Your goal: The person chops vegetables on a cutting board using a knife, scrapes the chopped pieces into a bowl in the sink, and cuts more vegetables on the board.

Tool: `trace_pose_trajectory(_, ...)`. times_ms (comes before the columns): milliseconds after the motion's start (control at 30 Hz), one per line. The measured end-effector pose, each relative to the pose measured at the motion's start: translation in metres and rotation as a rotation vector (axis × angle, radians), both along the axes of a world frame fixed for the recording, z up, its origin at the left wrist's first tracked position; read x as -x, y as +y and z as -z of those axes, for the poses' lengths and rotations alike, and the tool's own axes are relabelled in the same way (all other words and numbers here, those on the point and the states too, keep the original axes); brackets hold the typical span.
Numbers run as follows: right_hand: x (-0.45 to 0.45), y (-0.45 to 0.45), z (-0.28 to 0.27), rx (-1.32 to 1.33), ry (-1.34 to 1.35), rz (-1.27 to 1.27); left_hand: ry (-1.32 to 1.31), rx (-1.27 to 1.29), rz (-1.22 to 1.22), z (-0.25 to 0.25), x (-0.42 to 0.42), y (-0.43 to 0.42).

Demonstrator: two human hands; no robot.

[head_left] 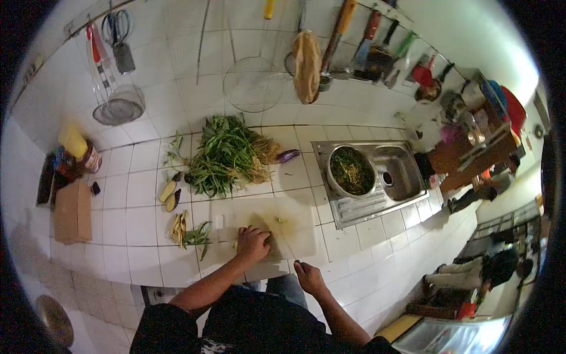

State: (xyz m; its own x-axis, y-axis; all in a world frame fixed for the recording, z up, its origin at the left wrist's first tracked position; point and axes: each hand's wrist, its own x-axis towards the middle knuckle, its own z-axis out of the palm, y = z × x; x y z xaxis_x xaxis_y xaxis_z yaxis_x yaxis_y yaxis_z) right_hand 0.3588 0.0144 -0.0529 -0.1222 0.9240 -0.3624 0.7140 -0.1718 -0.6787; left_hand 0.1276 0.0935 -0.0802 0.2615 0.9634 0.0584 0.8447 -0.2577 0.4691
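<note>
Head view: where is the left hand (pixel 252 243)?

Lower middle of the frame, on the pale cutting board (pixel 303 215). Its fingers are curled and pressed together; I can't tell whether they pinch anything.

And the right hand (pixel 309 277)?

Slightly lower and farther right in the frame, at the board's near edge. Its fingers are wrapped around the dark handle of 1 knife (pixel 296 261). The blade reaches up and left over the board, too faint to trace fully.

What lies on the board?

1 small green piece (pixel 279 220), near the centre of the frame, apart from both hands.

Beyond the board?

A heap of leafy greens (pixel 227 156) at upper centre, with 1 purple eggplant (pixel 288 156) just beside its right end. Left of centre, pale strips (pixel 178 229) lie beside some loose leaves (pixel 199 235).

And right of centre?

1 metal sink unit (pixel 396 154), with a bowl (pixel 337 189) of chopped greens standing on its left part.
</note>
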Motion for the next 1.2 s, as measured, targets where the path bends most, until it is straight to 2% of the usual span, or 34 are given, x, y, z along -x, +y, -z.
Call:
trace_pose_trajectory(167,-0.002,0.002,0.009,-0.109,-0.069,0.017,-0.034,0.058,-0.009,0.002,-0.006,0.008)
trace_pose_trajectory(233,-0.004,0.003,0.000,-0.100,-0.029,0.077,-0.007,-0.031,-0.052,0.007,-0.009,0.009)
trace_pose_trajectory(367,-0.010,-0.005,-0.004,-0.052,-0.022,0.024,0.021,0.023,-0.100,0.019,-0.014,0.014)
trace_pose_trajectory(467,-0.013,-0.011,0.001,-0.013,-0.032,-0.015,-0.097,-0.100,-0.096,0.031,-0.016,0.013)
trace_pose_trajectory(567,-0.018,-0.011,0.013,0.031,-0.085,-0.058,-0.047,-0.147,-0.111,0.020,-0.021,0.009)
trace_pose_trajectory(733,-0.017,0.002,-0.005,0.098,-0.075,-0.049,-0.068,-0.201,-0.127,0.029,-0.023,0.008)
trace_pose_trajectory(833,-0.014,0.009,0.010,-0.038,-0.109,-0.103,0.063,-0.150,-0.146,0.030,-0.025,0.005)
trace_pose_trajectory(967,-0.027,0.005,0.017,0.057,-0.024,-0.082,0.047,-0.179,-0.207,0.037,-0.027,0.007)
trace_pose_trajectory(1200,-0.037,-0.005,0.011,0.088,-0.062,-0.105,-0.023,-0.184,-0.261,0.046,-0.029,0.003)
